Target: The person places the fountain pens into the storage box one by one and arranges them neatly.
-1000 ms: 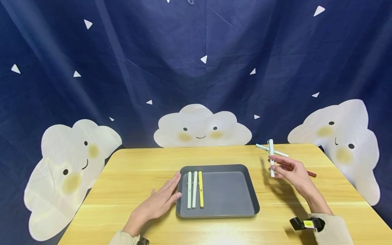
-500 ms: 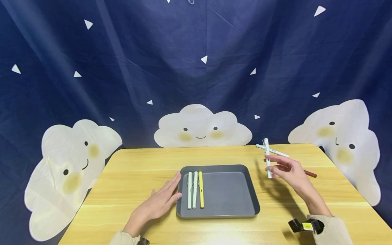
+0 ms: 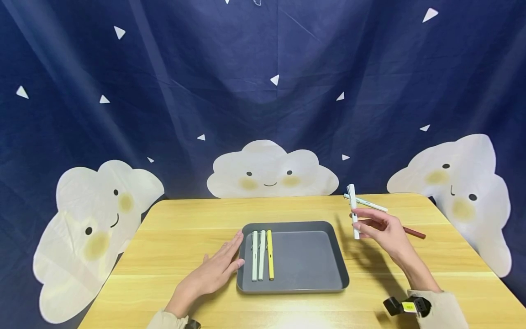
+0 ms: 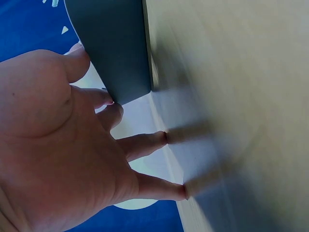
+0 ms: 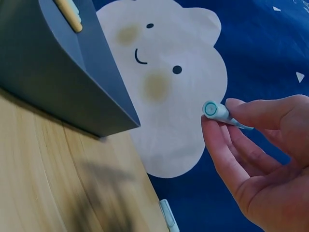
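Note:
My right hand (image 3: 382, 230) pinches a white pen (image 3: 353, 205) between thumb and fingers, held nearly upright above the table to the right of the grey tray (image 3: 306, 291). In the right wrist view the held pen (image 5: 217, 111) shows its round end. My left hand (image 3: 211, 272) touches the tray's left edge with fingers stretched out; the left wrist view shows its thumb and fingers against the tray's outer wall (image 4: 116, 48). Inside the tray, side by side at the left, lie two pale green pens (image 3: 254, 256) and a yellow pen (image 3: 270, 256).
Behind the right hand a light blue pen (image 3: 371, 205) lies near the table's far edge. A dark red pen (image 3: 414, 233) lies to its right, partly hidden by the hand. A blue curtain (image 3: 275, 100) with clouds hangs behind the wooden table (image 3: 185, 228).
My right hand has moved a little left toward the tray with the white pen, which now leans slightly more to the left. The left hand and the tray have stayed put.

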A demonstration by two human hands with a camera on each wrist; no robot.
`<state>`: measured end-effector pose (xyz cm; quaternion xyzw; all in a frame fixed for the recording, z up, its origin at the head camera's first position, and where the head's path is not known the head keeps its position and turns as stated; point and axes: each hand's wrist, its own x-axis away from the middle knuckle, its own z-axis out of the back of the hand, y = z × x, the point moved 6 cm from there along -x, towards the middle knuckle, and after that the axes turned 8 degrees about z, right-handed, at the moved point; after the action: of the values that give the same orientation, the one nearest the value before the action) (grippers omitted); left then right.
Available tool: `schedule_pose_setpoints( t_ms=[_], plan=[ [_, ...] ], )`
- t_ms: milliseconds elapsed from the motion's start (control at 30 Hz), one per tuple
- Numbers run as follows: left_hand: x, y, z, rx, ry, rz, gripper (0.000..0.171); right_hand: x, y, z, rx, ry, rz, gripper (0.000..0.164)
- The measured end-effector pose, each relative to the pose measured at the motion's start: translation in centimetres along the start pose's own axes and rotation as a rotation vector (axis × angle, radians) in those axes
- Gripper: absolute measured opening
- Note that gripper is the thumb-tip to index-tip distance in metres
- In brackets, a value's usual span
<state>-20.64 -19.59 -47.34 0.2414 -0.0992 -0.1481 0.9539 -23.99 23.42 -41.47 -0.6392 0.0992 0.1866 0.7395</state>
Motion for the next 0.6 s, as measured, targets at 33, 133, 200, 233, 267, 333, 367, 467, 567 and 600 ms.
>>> schedule_pose_setpoints(
  t_ms=[33,133,200,233,267,333,367,467,567,600],
  plan=[
    [0.0,0.0,0.0,0.002,-0.001,0.002,0.067,0.0,-0.1,-0.1,-0.009,-0.001,0.003,0.04],
    [0.0,0.1,0.0,0.009,-0.004,0.007,0.067,0.0,-0.2,-0.5,-0.038,-0.009,0.009,0.041],
    [0.0,0.1,0.1,0.014,-0.005,0.01,0.067,-0.1,-0.3,-0.7,-0.05,-0.015,0.009,0.041],
    [0.0,0.1,0.1,0.015,-0.005,0.011,0.067,-0.1,-0.4,-0.8,-0.055,-0.016,0.008,0.041],
    [0.0,0.2,0.2,0.015,-0.004,0.01,0.067,-0.1,-0.4,-0.9,-0.058,-0.017,0.007,0.041],
    [0.0,0.2,0.2,0.011,-0.001,0.006,0.067,-0.1,-0.4,-1.1,-0.057,-0.02,0.007,0.041],
    [0.0,0.2,0.2,0.008,-0.002,0.007,0.067,-0.1,-0.4,-1.2,-0.053,-0.022,0.007,0.04],
    [0.0,0.2,0.2,0.0,-0.004,0.007,0.067,-0.1,-0.3,-1.5,-0.042,-0.031,0.01,0.04],
    [0.0,0.2,0.1,-0.001,-0.008,0.009,0.067,-0.1,-0.3,-1.9,-0.034,-0.044,0.008,0.039],
    [0.0,0.2,0.1,-0.001,-0.008,0.008,0.067,0.0,-0.3,-2.1,-0.03,-0.048,0.007,0.038]
  ],
)
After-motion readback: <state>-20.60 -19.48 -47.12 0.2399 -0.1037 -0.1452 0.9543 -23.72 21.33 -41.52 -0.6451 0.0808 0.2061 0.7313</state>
